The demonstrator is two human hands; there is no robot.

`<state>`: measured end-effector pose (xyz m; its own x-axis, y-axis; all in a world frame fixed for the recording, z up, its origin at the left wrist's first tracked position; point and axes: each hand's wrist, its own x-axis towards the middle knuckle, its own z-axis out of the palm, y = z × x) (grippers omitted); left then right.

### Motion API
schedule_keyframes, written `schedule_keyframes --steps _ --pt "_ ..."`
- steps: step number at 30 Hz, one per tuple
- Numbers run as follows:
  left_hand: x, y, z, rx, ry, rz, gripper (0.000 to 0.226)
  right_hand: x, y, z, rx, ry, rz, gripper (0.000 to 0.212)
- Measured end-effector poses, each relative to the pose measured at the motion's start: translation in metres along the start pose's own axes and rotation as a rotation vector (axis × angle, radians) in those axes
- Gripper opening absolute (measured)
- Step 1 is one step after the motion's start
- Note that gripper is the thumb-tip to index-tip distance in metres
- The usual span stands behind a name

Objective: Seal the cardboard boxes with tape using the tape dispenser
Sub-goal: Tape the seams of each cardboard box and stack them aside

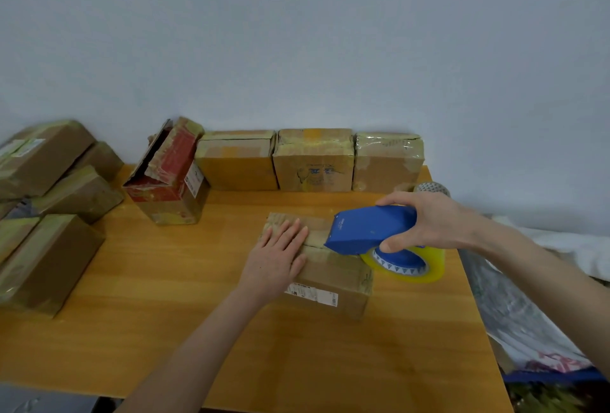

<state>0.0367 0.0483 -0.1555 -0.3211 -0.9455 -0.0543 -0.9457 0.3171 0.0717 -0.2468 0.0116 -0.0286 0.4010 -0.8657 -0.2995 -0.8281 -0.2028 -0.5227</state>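
1. Nearest you, the table (165,330) stretches away from 6 o'clock, and a crumpled plastic bag (515,313) lies off its side at 4 o'clock
2. The box (333,277) you are working on sits just past the middle of the table, toward 1 o'clock, with its white label (312,293) on the side facing you
3. Your left hand (277,257) lies flat on the box's top at its 9 o'clock end, fingers straight and close together, pressing the top down
4. Your right hand (429,224) is wrapped round the blue tape dispenser (369,231), fingers over it and thumb beneath; the dispenser's front edge meets the top of the box, and the roll of tape (406,264) hangs past the box's 3 o'clock end
5. By that, this box looks mid-seal: the strip seems started from the 3 o'clock end, with the run toward your left hand not yet laid or cut, though how much fresh tape is down cannot be told
6. A grey roll (432,188) peeks out just behind your right hand at 2 o'clock
7. At 10 o'clock a red box (168,181) stands with its flaps up, so it probably awaits sealing
8. The pile of boxes (49,214) at 9 o'clock and the three boxes (313,161) in a row against the wall (297,32) at 12 o'clock all show glossy tape and look finished
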Motion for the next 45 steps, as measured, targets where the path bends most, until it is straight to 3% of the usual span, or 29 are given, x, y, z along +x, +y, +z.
schedule_keyframes --steps 5,21,25,31,35,45 --pt "0.010 0.030 -0.008 -0.075 0.009 0.023 0.048 -0.002 0.002 0.001 -0.165 0.051 -0.018 0.066" --pt "0.006 0.023 0.002 0.010 -0.062 0.007 0.064 -0.012 0.007 -0.010 -0.025 0.010 0.019 0.053" --pt "0.005 0.022 0.007 0.026 -0.086 0.040 0.082 -0.018 0.018 0.004 -0.073 -0.065 0.077 0.054" --pt "0.004 0.028 0.000 0.047 -0.137 0.068 0.104 -0.019 0.019 0.012 -0.168 -0.039 0.076 0.055" --pt "0.005 0.043 0.001 0.061 -0.169 0.142 0.106 -0.021 0.020 0.015 -0.144 0.006 0.067 0.056" --pt "-0.002 0.020 -0.002 0.013 -0.151 0.116 0.098 -0.014 0.005 0.020 -0.162 -0.021 0.019 0.060"
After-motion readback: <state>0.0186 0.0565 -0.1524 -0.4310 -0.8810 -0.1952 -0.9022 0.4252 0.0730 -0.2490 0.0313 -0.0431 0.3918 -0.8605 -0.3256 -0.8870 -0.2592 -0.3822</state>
